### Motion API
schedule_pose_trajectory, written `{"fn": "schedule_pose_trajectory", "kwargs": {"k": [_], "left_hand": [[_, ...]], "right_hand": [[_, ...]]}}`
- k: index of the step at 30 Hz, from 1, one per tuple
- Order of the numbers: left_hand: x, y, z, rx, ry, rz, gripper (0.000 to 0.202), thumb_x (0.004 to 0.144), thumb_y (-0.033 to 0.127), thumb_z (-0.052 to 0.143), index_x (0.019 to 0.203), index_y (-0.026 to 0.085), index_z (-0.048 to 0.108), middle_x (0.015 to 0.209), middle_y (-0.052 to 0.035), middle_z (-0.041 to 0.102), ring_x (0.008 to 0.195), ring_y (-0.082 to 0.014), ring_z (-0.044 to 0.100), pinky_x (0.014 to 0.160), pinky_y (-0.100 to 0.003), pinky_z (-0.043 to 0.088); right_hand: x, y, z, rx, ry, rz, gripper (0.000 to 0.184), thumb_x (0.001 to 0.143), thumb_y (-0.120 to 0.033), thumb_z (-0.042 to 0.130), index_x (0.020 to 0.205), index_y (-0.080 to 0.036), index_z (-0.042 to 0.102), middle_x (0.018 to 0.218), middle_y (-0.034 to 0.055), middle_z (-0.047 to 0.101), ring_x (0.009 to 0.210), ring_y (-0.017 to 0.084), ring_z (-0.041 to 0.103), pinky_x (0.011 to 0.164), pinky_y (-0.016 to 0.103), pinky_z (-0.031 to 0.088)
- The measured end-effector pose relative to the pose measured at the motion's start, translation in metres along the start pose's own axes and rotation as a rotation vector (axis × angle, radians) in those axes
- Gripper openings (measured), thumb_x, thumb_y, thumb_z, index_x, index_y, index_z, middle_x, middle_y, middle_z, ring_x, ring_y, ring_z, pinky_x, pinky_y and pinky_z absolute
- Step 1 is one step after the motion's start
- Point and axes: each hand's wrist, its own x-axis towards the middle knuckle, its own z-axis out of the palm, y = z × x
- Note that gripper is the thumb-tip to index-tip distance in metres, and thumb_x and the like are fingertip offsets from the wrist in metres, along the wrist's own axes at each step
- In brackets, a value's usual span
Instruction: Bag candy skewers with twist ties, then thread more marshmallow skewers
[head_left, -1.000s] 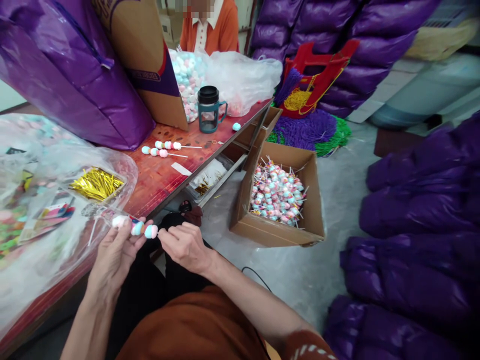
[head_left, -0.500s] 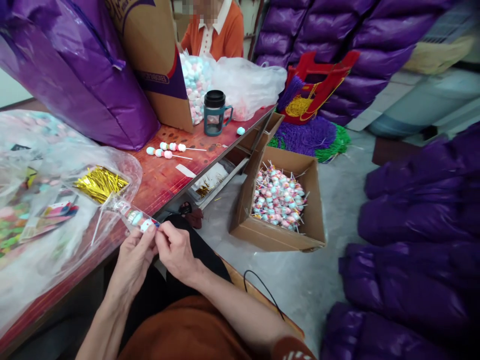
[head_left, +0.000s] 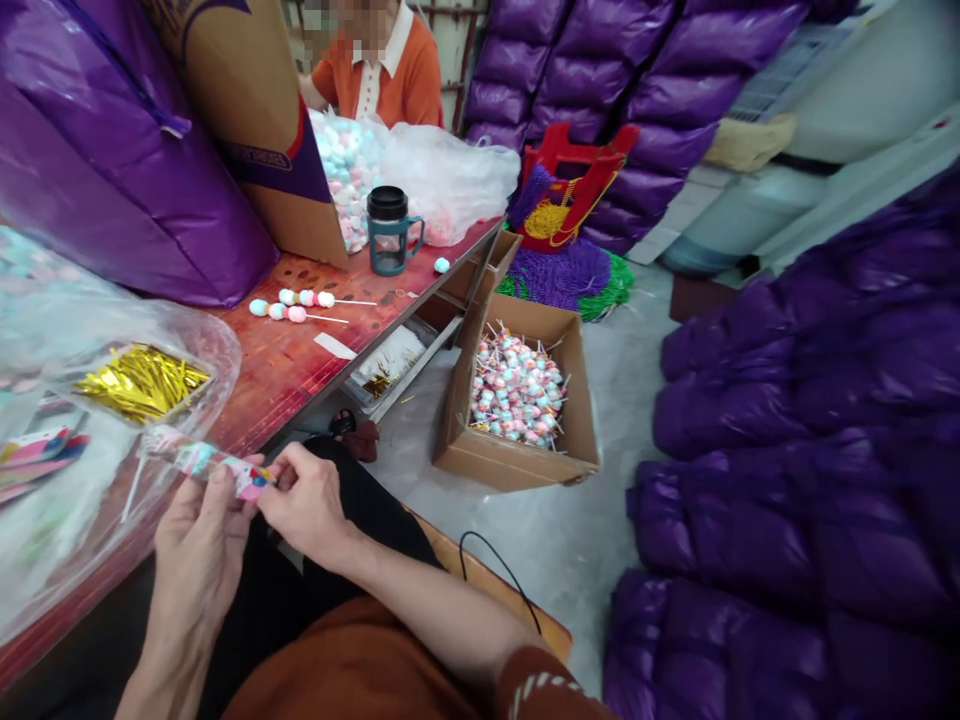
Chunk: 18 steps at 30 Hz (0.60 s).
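Observation:
A marshmallow skewer in a clear printed wrapper (head_left: 196, 458) is held over the table's near edge. My left hand (head_left: 201, 535) is closed around it from below, near the end with pink and blue print. My right hand (head_left: 309, 508) pinches that same end, where a small yellow bit shows at the fingertips; what it is, I cannot make out. Just beyond the wrapper, gold twist ties (head_left: 146, 385) fill a shallow tray. Two unwrapped marshmallow skewers (head_left: 306, 298) lie side by side farther along the red table (head_left: 285, 350).
A cardboard box (head_left: 525, 468) of marshmallow skewers stands on the floor to the right. On the table are a mug (head_left: 388, 235), a purple bag (head_left: 142, 170) and an upright carton (head_left: 262, 130). A co-worker (head_left: 412, 80) sits opposite. Purple bundles (head_left: 750, 530) line the right.
The view has swung right, so everything sits farther left. The wrapped skewer has turned, showing more pink and blue print. A yellow bit now shows at my right fingertips.

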Motion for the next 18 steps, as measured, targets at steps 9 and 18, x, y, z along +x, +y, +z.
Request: {"fn": "schedule_pose_trajectory", "kwargs": {"k": [9, 18], "left_hand": [[0.009, 0.015, -0.006, 0.019, 0.039, 0.037, 0.016, 0.080, 0.033, 0.078, 0.084, 0.021, 0.068, 0.085, -0.0004, 0.076, 0.086, -0.0213, 0.073, 0.085, -0.038, 0.064], [0.005, -0.002, -0.015, -0.072, 0.092, -0.092, 0.015, 0.082, 0.029, 0.076, 0.086, 0.015, 0.073, 0.082, -0.0042, 0.076, 0.087, -0.0214, 0.074, 0.088, -0.038, 0.062]], "right_hand": [[-0.003, -0.001, -0.016, 0.090, -0.168, -0.028, 0.028, 0.079, -0.034, 0.078, 0.066, -0.020, 0.059, 0.057, -0.0087, 0.051, 0.054, 0.008, 0.047, 0.055, 0.021, 0.034], [-0.016, 0.010, -0.005, 0.369, -0.215, -0.137, 0.041, 0.089, -0.052, 0.062, 0.068, -0.018, 0.060, 0.064, -0.0048, 0.053, 0.059, 0.009, 0.042, 0.057, 0.022, 0.034]]}}
